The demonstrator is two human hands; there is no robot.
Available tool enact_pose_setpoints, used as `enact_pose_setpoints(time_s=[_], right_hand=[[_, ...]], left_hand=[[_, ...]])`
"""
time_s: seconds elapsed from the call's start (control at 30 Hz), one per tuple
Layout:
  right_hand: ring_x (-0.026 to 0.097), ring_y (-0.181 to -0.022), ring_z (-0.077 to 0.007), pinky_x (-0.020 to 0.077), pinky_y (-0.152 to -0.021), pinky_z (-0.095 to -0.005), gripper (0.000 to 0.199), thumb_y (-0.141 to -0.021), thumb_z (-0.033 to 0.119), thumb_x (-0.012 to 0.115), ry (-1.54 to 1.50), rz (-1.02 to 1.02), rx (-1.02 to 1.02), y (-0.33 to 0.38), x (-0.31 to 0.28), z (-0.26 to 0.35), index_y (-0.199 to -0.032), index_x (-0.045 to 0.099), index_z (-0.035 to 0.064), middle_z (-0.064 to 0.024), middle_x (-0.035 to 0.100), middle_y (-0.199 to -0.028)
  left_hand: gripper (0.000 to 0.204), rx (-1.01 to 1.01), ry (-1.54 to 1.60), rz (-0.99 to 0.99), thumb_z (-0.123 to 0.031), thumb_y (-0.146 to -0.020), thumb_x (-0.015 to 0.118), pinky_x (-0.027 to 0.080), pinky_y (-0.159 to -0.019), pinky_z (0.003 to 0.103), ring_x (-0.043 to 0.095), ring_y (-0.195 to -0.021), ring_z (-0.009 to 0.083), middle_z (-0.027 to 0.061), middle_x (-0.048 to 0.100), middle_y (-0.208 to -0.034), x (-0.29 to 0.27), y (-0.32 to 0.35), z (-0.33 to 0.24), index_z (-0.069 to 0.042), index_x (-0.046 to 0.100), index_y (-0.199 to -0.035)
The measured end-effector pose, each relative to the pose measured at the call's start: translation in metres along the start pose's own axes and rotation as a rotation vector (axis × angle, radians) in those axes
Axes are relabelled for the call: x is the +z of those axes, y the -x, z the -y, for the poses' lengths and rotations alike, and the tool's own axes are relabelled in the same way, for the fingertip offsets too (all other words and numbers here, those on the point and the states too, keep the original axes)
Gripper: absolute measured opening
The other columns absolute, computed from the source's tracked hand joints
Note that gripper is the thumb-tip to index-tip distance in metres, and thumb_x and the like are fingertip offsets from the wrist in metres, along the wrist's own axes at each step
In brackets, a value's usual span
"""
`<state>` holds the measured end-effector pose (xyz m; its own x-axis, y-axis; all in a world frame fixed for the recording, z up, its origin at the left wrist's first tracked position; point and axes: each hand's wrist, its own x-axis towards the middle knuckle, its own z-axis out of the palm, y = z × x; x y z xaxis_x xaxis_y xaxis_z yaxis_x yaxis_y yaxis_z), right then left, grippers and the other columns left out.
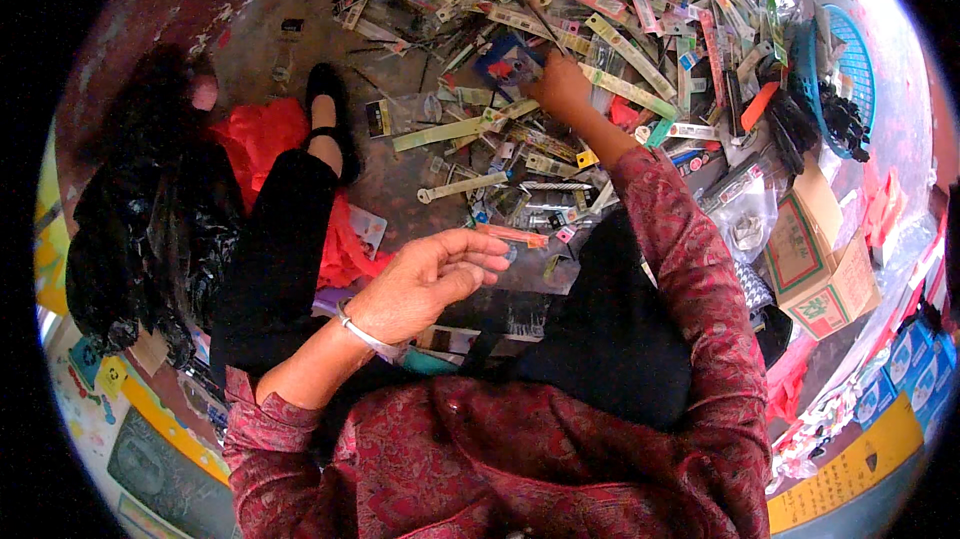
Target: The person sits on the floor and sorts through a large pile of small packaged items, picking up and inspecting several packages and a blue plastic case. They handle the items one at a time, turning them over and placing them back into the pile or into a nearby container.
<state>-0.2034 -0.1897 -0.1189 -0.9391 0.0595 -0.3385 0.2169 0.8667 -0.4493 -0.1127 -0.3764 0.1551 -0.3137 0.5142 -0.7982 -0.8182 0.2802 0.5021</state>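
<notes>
A slim orange-red packet point(520, 236) lies at the fingertips of the left hand point(425, 274), which is half open with fingers loosely bent; whether it grips the packet cannot be told. Farther off and to the right, the right hand point(562, 87) reaches down beside a dark blue packet point(498, 65), its fingers partly hidden and its hold unclear. Around it spread mixed slender packets point(630, 51); with so many loose and no finished group evident, handling appears far from complete. Far right stands a blue plastic basket point(855, 64); nearer, an open cardboard box point(798, 249).
</notes>
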Motion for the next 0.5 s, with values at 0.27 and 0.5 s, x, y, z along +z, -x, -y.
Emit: enact_pose_setpoints(time_s=[0.27,0.5], right_hand=[[0.057,-0.077,-0.0251,0.0448,-0.068,-0.0331,0.030,-0.065,0.024,0.067,-0.466,-0.034,-0.010,-0.004,-0.048,-0.036,-0.086,0.062,0.0037,-0.0131,0.058,-0.084],[0.054,-0.078,-0.0250,0.0439,-0.065,-0.0326,0.017,-0.067,0.007,0.063,-0.081,-0.718,-0.361,0.056,-0.125,-0.040,-0.085,0.061,0.0077,-0.0066,0.056,-0.089]], left_hand=[[0.032,0.010,-0.027,0.000,-0.003,-0.080,0.045,0.040,-0.085,0.026,0.052,-0.095,0.0145,0.0107,0.054,-0.104,0.002,0.002,-0.003,0.004,0.047,-0.111],[0.033,0.033,-0.077,0.016,-0.012,-0.085,0.046,0.041,-0.079,0.024,0.054,-0.095,0.0134,0.0085,0.054,-0.109,0.002,0.001,0.002,0.001,0.044,-0.115]])
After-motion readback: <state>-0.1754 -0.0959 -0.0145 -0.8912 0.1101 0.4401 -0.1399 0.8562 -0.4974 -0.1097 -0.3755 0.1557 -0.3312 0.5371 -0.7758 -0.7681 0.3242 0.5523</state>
